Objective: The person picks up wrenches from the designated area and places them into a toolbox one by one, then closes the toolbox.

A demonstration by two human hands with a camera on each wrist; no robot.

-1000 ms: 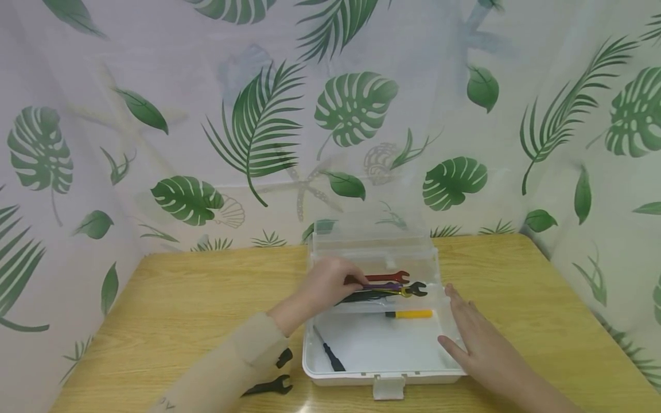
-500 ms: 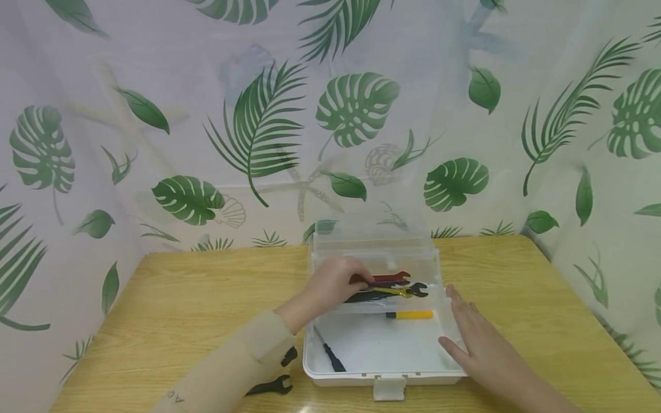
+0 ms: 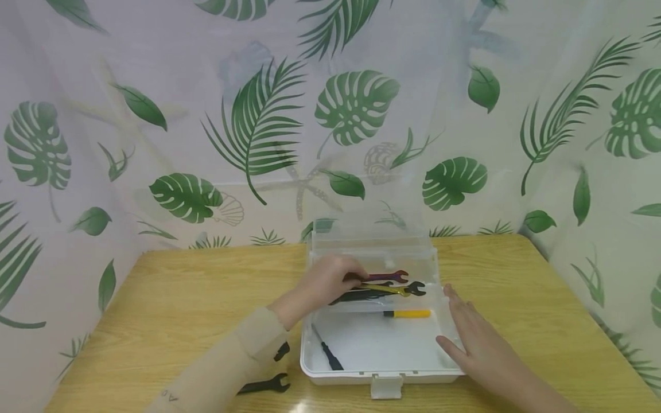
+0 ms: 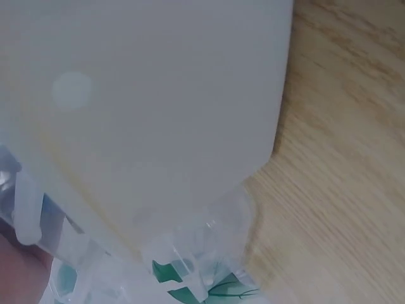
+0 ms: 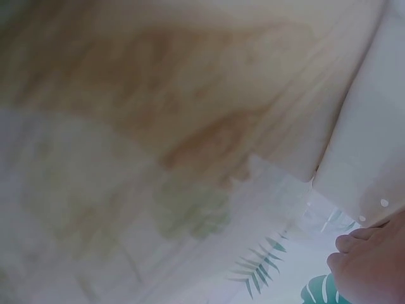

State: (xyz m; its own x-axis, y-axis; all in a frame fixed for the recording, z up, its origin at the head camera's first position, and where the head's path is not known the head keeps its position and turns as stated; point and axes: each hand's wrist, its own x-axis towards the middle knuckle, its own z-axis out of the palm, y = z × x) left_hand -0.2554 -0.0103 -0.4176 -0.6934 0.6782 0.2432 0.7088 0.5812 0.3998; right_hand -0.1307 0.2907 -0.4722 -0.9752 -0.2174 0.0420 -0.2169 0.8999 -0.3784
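Observation:
A white toolbox (image 3: 343, 376) with a clear lid swung back stands on the table. My left hand (image 3: 330, 281) reaches over its rear compartment, thumb and fingers pinching a purple wrench (image 3: 382, 277) close against a red wrench (image 3: 401, 276). Just in front lie a yellow wrench (image 3: 395, 289) and a black wrench (image 3: 415, 288); the left ends of these tools are hidden by the hand. My right hand (image 3: 477, 338) lies with straight fingers along the box's right wall. Its fingers (image 5: 364, 244) touch the wall's outside in the right wrist view.
In the front compartment lie a yellow-handled tool (image 3: 410, 314) and a black screwdriver (image 3: 330, 355). Left of the box, a black wrench (image 3: 265, 384) and a small black piece (image 3: 282, 351) sit on the wooden table (image 3: 206, 298), partly behind the left sleeve. A leaf-patterned curtain (image 3: 341, 115) surrounds the back.
The purple wrench has shifted back against the red one, with the left fingers moving along. The yellow wrench shows more fully. The right hand stays on the box's side.

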